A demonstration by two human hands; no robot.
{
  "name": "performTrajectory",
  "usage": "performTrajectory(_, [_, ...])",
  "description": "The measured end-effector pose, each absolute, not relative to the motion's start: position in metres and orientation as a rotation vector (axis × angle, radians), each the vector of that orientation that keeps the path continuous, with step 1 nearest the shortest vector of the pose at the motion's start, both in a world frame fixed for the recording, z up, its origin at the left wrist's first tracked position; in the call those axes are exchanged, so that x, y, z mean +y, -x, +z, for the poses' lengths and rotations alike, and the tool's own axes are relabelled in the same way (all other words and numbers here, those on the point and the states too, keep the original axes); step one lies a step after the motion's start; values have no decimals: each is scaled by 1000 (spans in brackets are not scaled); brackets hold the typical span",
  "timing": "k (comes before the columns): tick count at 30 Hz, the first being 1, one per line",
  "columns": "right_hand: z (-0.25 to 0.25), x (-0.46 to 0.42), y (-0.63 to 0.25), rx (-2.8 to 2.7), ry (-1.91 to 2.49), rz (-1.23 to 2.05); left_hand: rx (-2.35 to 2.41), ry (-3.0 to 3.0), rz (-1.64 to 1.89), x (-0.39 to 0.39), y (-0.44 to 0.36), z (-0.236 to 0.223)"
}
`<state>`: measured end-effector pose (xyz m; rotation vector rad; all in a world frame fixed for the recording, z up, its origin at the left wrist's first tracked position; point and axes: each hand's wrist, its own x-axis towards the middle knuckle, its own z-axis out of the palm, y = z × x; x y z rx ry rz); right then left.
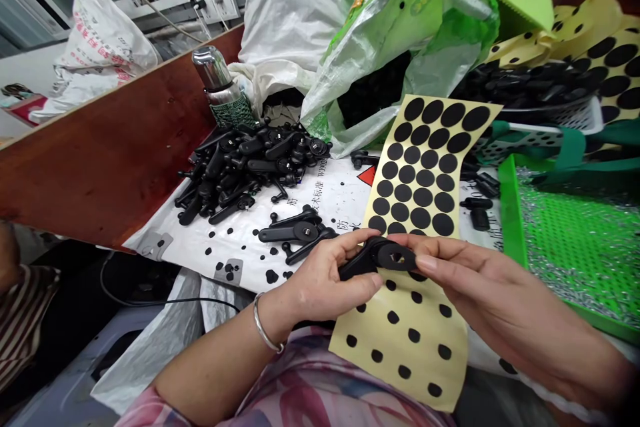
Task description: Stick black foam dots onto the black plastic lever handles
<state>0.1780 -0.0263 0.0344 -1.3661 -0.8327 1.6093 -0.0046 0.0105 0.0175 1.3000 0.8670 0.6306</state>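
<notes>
Bright light glints on the flask (223, 93), with stretched outer edges.

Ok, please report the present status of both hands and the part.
Left hand gripping black part. Right hand pinching edge of black disc, at part's round end. Yellow sheet beneath; no visible obstruction between hands.

Left hand (333, 280): bare. Wrist, directly behind this hand: one slim, rigid, polished silver-coloured metal bangle (261, 327). Farther up the same arm, beyond the bangle: pink patterned fabric sleeve (153, 408). Torso, nearer the body than both hands: pink fabric top (300, 383), soft-edged print in white, blue-grey and deeper rose. Right hand (470, 270): bare. Wrist, behind this hand: one whitish, textured band (570, 401); material indistinct.
</notes>
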Motion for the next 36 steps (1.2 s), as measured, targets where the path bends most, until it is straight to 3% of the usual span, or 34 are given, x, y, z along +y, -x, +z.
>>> performTrajectory(36, [16, -24, -181, -843, 1377, 1580, 804, -1431, 646, 7, 3, 8])
